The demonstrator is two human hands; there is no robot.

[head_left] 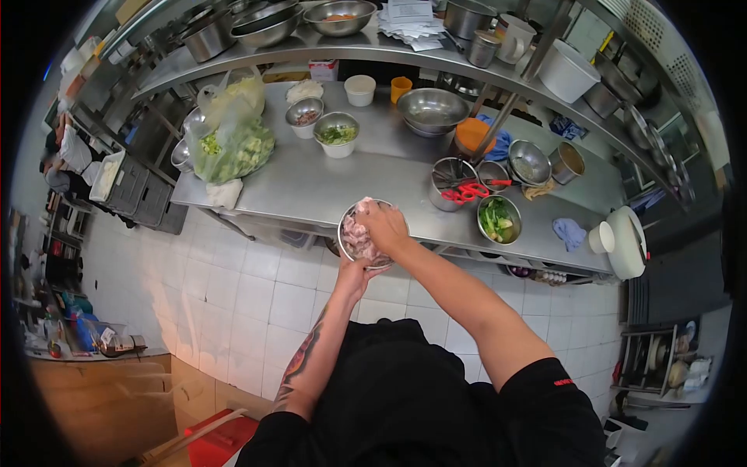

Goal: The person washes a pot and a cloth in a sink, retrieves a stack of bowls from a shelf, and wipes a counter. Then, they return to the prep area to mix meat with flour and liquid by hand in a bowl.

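A round metal bowl [341, 233] of pale pink raw meat pieces [357, 240] is held up in front of me, beside the front edge of the steel counter. My left hand [354, 275] grips the bowl's near side from below. Inside it, my right hand [384, 231] is closed over meat at the far side, its fingertips partly hidden among the pieces. On the counter beyond, to the right, a metal pot [444, 200] stands with red-handled scissors [470, 192] across its top. Next to it is a bowl of leafy greens [498, 217].
The steel counter [311, 183] carries a plastic bag of cut greens [232, 144], small bowls of chopped food [338, 134], a wide metal bowl [433, 110] and a blue cloth [569, 233]. An overhead shelf [342, 48] holds pots. Another person [76, 152] is at far left.
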